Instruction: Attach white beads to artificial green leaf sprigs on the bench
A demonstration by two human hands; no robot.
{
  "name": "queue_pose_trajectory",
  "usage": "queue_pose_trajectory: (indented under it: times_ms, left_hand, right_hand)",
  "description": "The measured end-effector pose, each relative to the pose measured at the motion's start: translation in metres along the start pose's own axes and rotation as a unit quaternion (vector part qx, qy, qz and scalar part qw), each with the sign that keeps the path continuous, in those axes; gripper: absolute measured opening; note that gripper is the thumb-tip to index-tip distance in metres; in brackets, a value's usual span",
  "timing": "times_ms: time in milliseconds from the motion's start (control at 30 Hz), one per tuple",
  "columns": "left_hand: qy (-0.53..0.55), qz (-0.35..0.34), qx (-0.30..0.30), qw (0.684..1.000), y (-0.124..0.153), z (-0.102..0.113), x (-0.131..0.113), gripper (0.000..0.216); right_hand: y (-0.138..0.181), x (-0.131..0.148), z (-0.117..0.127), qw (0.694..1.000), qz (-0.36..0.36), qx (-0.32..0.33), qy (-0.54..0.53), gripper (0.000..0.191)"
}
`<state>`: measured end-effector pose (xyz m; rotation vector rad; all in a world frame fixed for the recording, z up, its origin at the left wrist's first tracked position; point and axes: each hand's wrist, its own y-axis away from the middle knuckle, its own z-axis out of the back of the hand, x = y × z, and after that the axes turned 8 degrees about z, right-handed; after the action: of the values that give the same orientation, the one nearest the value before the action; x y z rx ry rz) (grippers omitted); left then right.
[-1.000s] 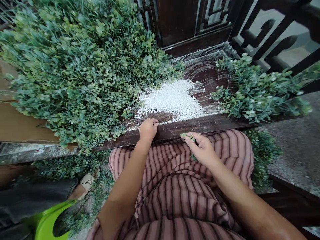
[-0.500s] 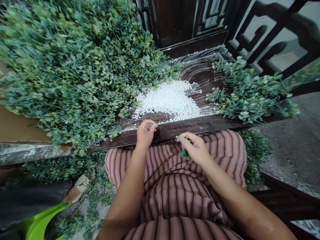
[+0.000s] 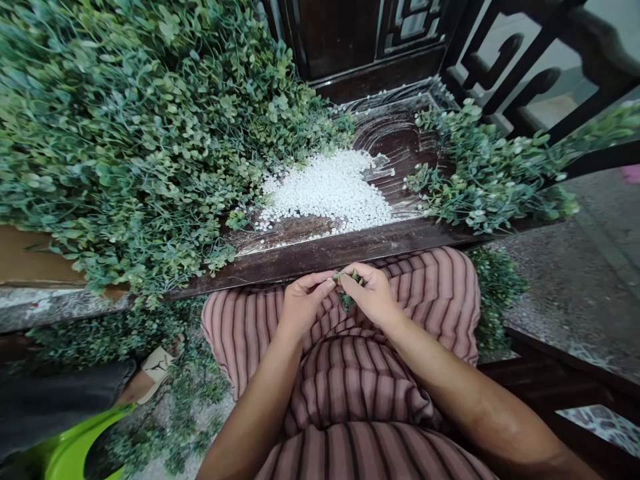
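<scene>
Both hands meet over my striped lap, just below the dark wooden table edge (image 3: 350, 250). My right hand (image 3: 370, 297) is closed on a small green plastic sprig (image 3: 347, 300). My left hand (image 3: 303, 303) pinches its fingertips against the top of the same sprig; whether a bead sits between them is too small to tell. A heap of small white beads (image 3: 327, 190) lies on the table right above the hands.
A big pile of green artificial sprigs (image 3: 135, 133) covers the table's left, and a smaller pile (image 3: 480, 173) lies at the right. More sprigs lie on the floor. A green plastic basin (image 3: 70, 450) and another person's foot in a sandal (image 3: 150, 373) are at lower left.
My left hand left the table edge beside the beads and came down to the right hand, pinching at the sprig's tip. The right hand moved slightly left.
</scene>
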<state>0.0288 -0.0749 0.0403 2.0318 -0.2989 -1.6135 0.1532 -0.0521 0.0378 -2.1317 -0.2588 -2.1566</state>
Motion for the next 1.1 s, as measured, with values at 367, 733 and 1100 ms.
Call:
queue_pose_trajectory:
  times_ms: [367, 733, 1100]
  left_hand:
    - [-0.018, -0.011, -0.022, 1.0, 0.0018, 0.0003, -0.0046, 0.015]
    - [-0.121, -0.099, -0.017, 0.988, 0.0058, 0.0024, -0.0044, 0.012]
    - [0.014, 0.033, -0.005, 0.999, 0.0041, 0.0039, -0.0068, 0.018]
  right_hand:
    - [0.0078, -0.0004, -0.0028, 0.996, 0.081, -0.005, 0.039, 0.014]
    - [0.0082, -0.0044, -0.0016, 0.992, 0.112, -0.015, 0.063, 0.014]
    - [0.0096, -0.0081, -0.0011, 0.983, 0.164, -0.002, 0.08, 0.01]
